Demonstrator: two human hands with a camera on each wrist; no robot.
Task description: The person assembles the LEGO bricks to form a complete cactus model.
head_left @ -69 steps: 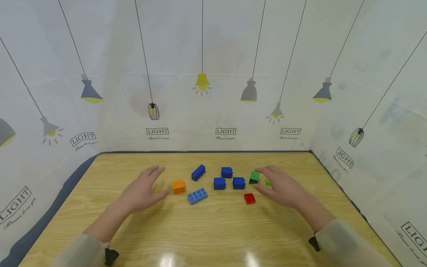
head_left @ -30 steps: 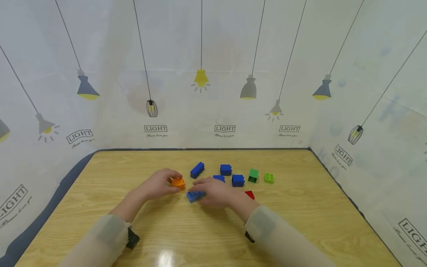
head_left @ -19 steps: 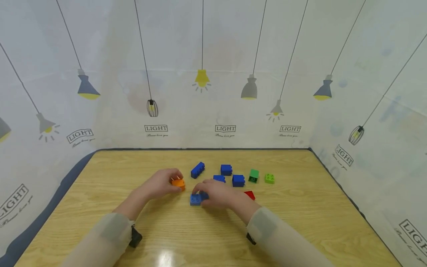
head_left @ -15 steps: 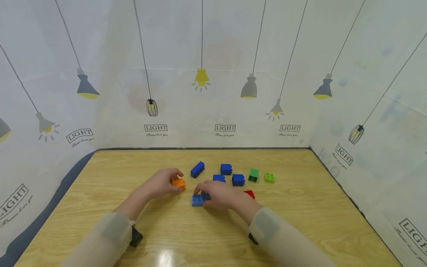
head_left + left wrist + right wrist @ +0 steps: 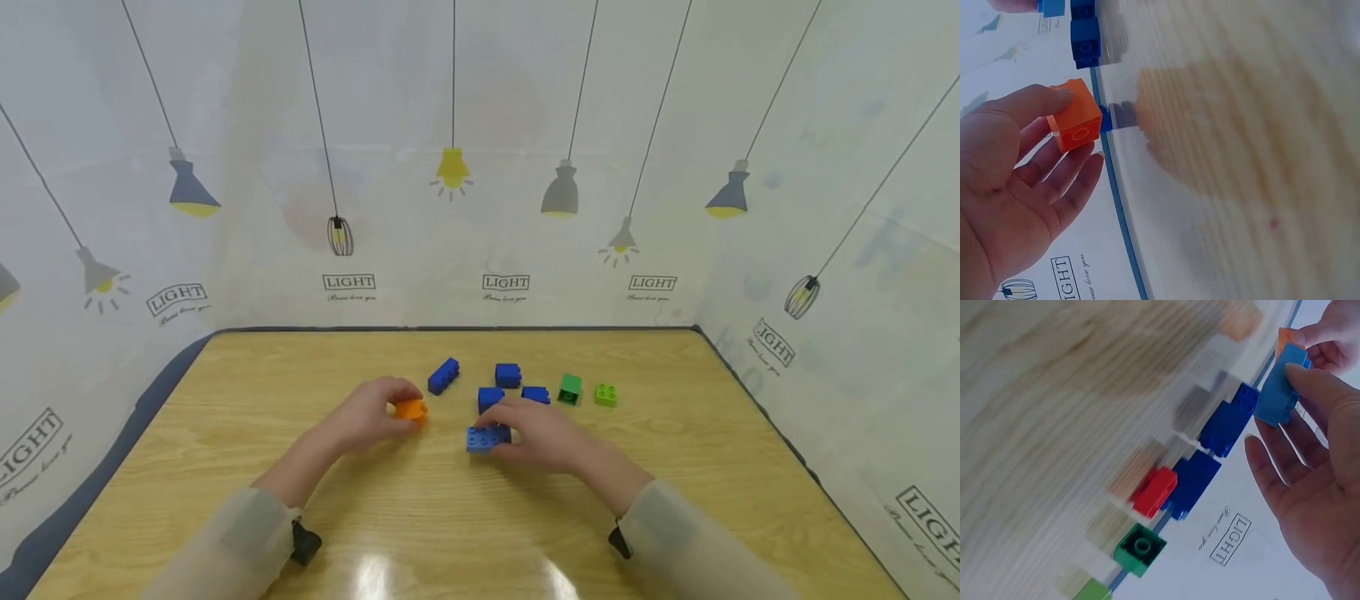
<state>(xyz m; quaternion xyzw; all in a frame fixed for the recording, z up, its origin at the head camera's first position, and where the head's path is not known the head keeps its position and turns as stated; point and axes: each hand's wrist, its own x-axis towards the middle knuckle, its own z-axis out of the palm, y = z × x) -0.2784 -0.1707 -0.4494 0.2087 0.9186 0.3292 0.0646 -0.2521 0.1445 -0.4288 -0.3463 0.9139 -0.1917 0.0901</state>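
Note:
My left hand [image 5: 367,417] pinches an orange building brick [image 5: 410,411] between thumb and fingers; its studs point right. In the left wrist view the thumb lies on one face of this orange brick [image 5: 1077,112]. My right hand [image 5: 543,435] grips a light blue eight-stud brick [image 5: 480,439] by its right half, studs up. In the right wrist view the thumb presses the side of the light blue brick [image 5: 1277,387]. Just behind the right hand sit two dark blue bricks [image 5: 491,398]. A red brick [image 5: 1155,491] shows in the right wrist view; the right hand hides it from the head.
On the wooden table [image 5: 420,525] a long dark blue brick [image 5: 444,377] and a shorter dark blue brick [image 5: 507,375] lie farther back. A green brick [image 5: 570,389] and a lime brick [image 5: 606,394] lie to the right. A printed backdrop [image 5: 420,233] encloses the table's back and sides.
Both hands have come in from the sides. The left has taken the orange brick and shifted slightly right. The right has taken the light blue brick, turned it and carried it right.

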